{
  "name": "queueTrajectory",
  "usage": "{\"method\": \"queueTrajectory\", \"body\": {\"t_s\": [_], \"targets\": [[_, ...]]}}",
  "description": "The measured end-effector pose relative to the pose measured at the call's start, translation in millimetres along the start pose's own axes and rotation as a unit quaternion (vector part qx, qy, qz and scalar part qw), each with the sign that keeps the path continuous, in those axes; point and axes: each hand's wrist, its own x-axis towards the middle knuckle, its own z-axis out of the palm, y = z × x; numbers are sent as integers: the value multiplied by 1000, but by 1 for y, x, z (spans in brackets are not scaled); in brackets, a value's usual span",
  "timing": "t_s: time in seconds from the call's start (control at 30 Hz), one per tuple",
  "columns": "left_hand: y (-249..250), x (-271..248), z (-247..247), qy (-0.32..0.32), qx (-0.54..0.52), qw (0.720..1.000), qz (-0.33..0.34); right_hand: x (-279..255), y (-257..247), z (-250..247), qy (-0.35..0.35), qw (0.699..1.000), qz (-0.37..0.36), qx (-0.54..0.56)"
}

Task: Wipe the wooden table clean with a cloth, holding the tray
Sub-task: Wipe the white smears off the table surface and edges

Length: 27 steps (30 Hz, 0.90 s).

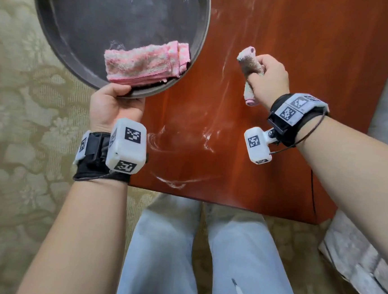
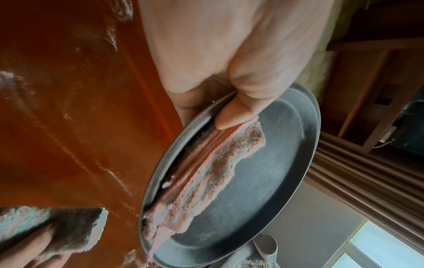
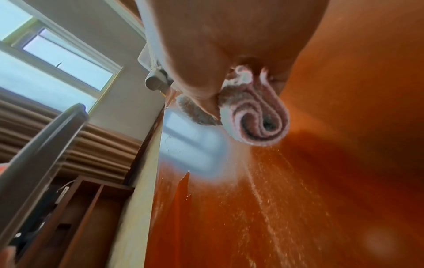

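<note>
A round dark metal tray (image 1: 86, 20) is held off the left edge of the reddish wooden table (image 1: 301, 62). My left hand (image 1: 115, 100) grips its near rim, thumb (image 2: 234, 116) on top. A folded pink cloth (image 1: 146, 63) lies inside the tray by that rim, its corner under the thumb. My right hand (image 1: 267, 80) grips a second, rolled pink cloth (image 1: 248, 65) just above the table's middle; its rolled end (image 3: 259, 119) shows in the right wrist view. White dusty streaks (image 1: 208, 136) mark the table top.
My legs in light jeans (image 1: 202, 253) are right below the table's near edge. Patterned beige flooring (image 1: 25, 132) lies to the left, a grey patterned fabric (image 1: 366, 255) to the right. A wooden shelf unit (image 2: 367, 72) and a curtained window stand beyond.
</note>
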Motion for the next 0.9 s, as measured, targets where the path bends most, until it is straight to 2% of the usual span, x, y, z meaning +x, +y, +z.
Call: {"method": "queueTrajectory", "body": {"t_s": [0.33,0.6,0.73,0.9], "targets": [[-5,30,14,18,-63,995,72,78,-6,-3,-13,993,-87,-80],[-8,48,19,51,-72,992,95,124,-25,-6,21,970,-147,-192],[-13,48,20,53,-65,992,94,138,-28,-5,35,954,-163,-251],[-17,47,22,46,-68,993,88,143,-22,4,7,947,-151,-284]]}}
